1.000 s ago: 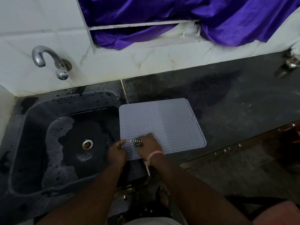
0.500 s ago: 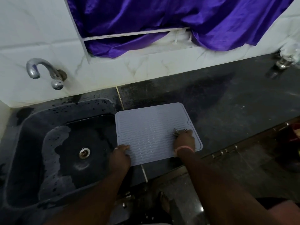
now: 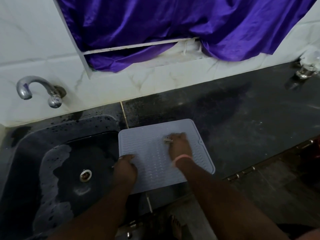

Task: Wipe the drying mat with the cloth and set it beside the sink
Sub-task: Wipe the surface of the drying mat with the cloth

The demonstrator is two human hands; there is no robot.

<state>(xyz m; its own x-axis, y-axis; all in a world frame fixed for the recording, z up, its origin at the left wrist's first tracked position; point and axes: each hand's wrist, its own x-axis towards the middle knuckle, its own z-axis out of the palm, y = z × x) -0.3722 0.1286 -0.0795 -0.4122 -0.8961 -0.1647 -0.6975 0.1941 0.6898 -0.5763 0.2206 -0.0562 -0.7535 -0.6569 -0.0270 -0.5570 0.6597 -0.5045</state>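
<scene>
Cloth (image 3: 167, 139) mostly hidden under hand (image 3: 179, 146)

Drying mat (image 3: 155, 153) lay flat on the counter (image 3: 251, 122), just right of the sink (image 3: 34, 146), its left edge overhanging the basin. Tap (image 3: 39, 89) projected from the wall behind the sink.

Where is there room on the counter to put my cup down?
Bare counter lies between the drying mat and the shiny object at the far right. A narrower strip runs behind the mat, below the wall. Both hands crowd the mat; left is the sink.
</scene>
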